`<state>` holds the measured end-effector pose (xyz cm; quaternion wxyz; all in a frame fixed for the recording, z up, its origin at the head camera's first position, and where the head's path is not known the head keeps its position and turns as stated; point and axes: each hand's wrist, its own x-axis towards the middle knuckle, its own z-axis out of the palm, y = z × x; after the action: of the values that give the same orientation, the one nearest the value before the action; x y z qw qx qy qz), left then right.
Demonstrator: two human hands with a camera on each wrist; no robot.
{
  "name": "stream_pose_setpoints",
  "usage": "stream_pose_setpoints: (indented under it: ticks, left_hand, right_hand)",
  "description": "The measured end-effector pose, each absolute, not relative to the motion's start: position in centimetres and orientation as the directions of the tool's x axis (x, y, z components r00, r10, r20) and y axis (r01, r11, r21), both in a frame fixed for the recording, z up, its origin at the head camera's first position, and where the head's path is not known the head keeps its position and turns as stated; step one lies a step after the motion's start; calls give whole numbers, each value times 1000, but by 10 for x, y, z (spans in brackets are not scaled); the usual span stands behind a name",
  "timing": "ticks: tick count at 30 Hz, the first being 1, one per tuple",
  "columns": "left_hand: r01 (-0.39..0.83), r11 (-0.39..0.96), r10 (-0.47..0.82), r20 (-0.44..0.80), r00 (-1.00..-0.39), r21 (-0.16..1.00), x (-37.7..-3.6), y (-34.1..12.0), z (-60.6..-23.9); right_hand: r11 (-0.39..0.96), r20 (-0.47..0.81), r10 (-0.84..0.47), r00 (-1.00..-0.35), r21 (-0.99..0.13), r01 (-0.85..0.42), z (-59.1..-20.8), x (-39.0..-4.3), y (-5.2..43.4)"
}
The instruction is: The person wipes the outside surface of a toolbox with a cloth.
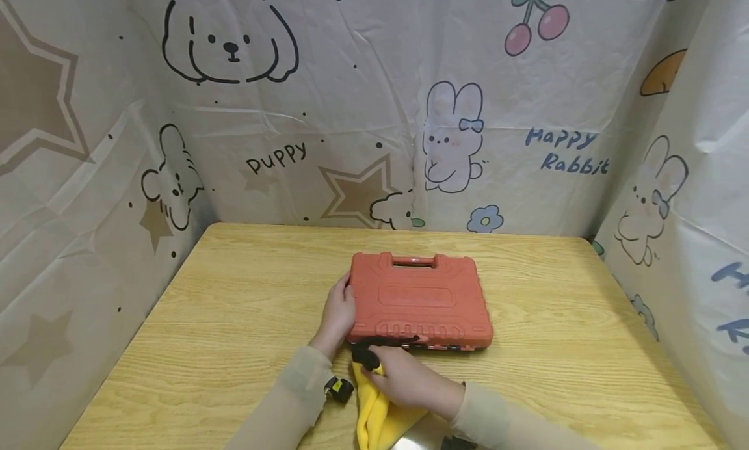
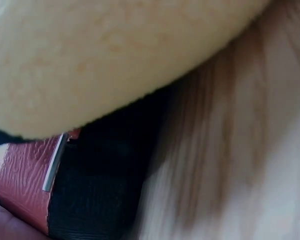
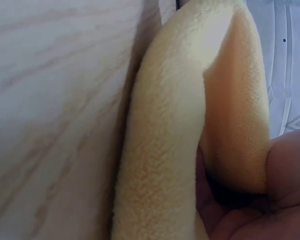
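Observation:
A red plastic carrying case [image 1: 420, 294] with a built-in handle and a black lower half lies on the wooden table. My left hand [image 1: 338, 313] holds it by its left side; the far fingers are partly hidden there. In the left wrist view the case's black side [image 2: 100, 190] shows with a metal pin at the seam. My right hand [image 1: 404, 377] grips a folded yellow cloth [image 1: 371, 404] with black edging, right at the case's front edge. The right wrist view shows the fuzzy cloth [image 3: 160, 140] looped over the fingers [image 3: 290, 165].
The wooden table [image 1: 251, 294] meets a hanging sheet [image 1: 351, 99] printed with cartoon animals at the back and both sides. A pale, shiny surface [image 1: 412, 440] peeks out below the cloth. A small black device [image 1: 339, 389] sits at the left wrist.

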<state>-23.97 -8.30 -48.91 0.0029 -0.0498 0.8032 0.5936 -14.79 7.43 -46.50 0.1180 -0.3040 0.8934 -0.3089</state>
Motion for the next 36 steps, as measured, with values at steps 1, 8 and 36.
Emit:
stream_pose_setpoints:
  ticks: [1,8,36]
  left_hand:
    - [-86,284,-75,-67,-995,955,-240,-83,-489]
    - [-80,267,-71,-63,-996,960,-239,-83,-488]
    - [-147,112,-102,-136,-985,983,-241,-84,-484]
  right_hand:
    - [623,-21,-615,-788,-627,-469,-465,-148,75]
    - [608,-10,-605,-796,-651,-454,-466,-143,80]
    - [620,-1,-599,-800,-633,-464,-395,-132,138]
